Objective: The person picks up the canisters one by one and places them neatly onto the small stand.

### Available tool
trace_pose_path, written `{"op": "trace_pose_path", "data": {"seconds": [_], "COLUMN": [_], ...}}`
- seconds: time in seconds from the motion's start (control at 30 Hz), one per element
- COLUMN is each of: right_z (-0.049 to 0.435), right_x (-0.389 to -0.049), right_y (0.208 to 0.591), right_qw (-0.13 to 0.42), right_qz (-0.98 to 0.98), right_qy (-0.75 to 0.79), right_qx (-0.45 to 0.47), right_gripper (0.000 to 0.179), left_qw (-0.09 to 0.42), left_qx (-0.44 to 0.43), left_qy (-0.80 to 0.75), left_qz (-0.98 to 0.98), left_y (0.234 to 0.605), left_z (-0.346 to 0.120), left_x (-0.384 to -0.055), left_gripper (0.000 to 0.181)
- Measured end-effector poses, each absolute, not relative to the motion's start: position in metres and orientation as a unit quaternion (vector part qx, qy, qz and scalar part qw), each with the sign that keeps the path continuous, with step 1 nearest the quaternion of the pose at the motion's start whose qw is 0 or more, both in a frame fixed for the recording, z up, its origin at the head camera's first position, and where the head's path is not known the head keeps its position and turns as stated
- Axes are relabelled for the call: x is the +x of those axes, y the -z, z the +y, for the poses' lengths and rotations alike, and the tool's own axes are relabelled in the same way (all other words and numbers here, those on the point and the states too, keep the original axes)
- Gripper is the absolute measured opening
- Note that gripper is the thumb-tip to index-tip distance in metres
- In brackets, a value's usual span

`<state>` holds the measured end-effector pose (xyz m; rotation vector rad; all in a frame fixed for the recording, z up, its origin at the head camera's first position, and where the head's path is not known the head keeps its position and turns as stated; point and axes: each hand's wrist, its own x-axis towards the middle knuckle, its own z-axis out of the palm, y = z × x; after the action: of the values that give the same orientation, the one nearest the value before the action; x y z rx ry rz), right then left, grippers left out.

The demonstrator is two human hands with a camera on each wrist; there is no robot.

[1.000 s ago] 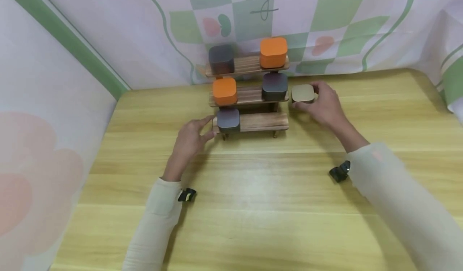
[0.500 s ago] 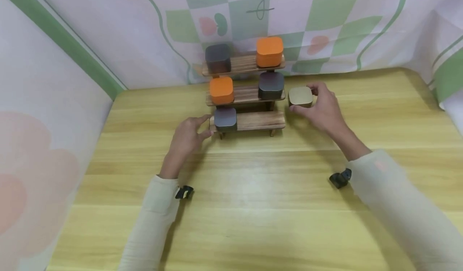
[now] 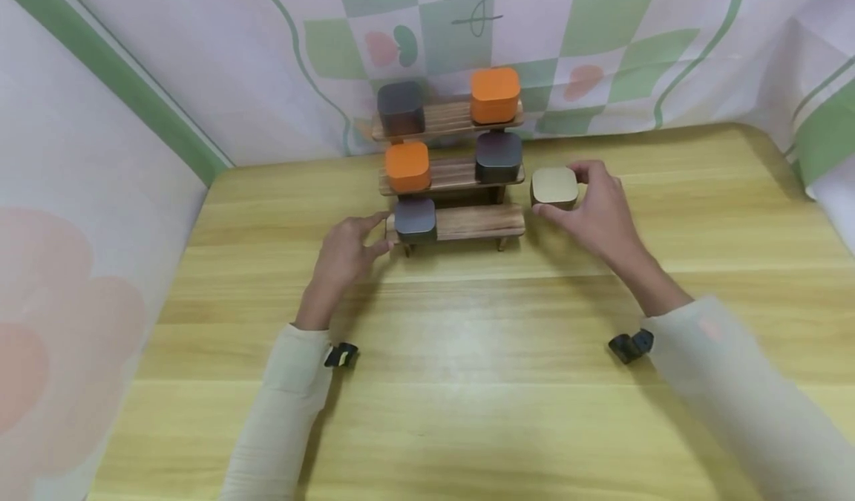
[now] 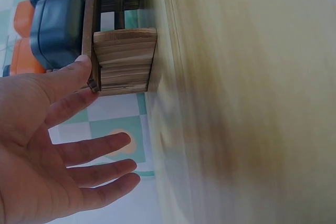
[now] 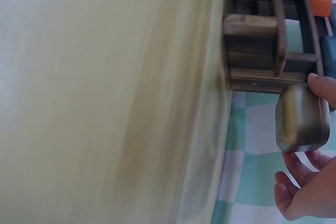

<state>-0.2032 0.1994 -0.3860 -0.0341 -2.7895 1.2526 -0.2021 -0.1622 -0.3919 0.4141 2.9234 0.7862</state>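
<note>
In the head view a three-tier wooden display stand (image 3: 477, 221) stands at the back of the table. My left hand (image 3: 344, 252) pinches the left end of its lowest tier between thumb and index finger; the other fingers are spread out in the left wrist view. A dark square tin (image 3: 415, 220) sits on that tier, close to my left fingertips. My right hand (image 3: 601, 208) grips a gold-lidded square tin (image 3: 554, 185) by its sides, thumb in front and fingers behind. This tin (image 5: 302, 119) is off the table, just right of the stand and apart from it.
The middle tier bears an orange tin (image 3: 408, 167) on the left and a dark tin (image 3: 499, 156) on the right. On the top tier are a dark tin (image 3: 401, 107) and an orange tin (image 3: 495, 95). A patterned cloth (image 3: 461, 33) hangs behind the table (image 3: 454, 382).
My right hand has brought the gold-lidded tin slightly towards me, from beside the middle tier to nearer the lowest tier's level. The left hand keeps its place on the stand.
</note>
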Motion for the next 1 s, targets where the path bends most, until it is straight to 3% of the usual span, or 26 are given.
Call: {"op": "trace_pose_path", "data": {"seconds": [1.0], "right_z": [0.162], "right_x": [-0.178], "right_y": [0.387], "right_qw": [0.090], "right_qz": [-0.905], "right_qy": [-0.415], "right_qx": [0.038], "right_gripper": [0.079], "left_qw": [0.061], "left_qx": [0.124], "left_qy": [-0.263], "left_qz": [0.955], "left_y": [0.391], "left_z": [-0.162], "left_x": [-0.203], "left_gripper": [0.053]}}
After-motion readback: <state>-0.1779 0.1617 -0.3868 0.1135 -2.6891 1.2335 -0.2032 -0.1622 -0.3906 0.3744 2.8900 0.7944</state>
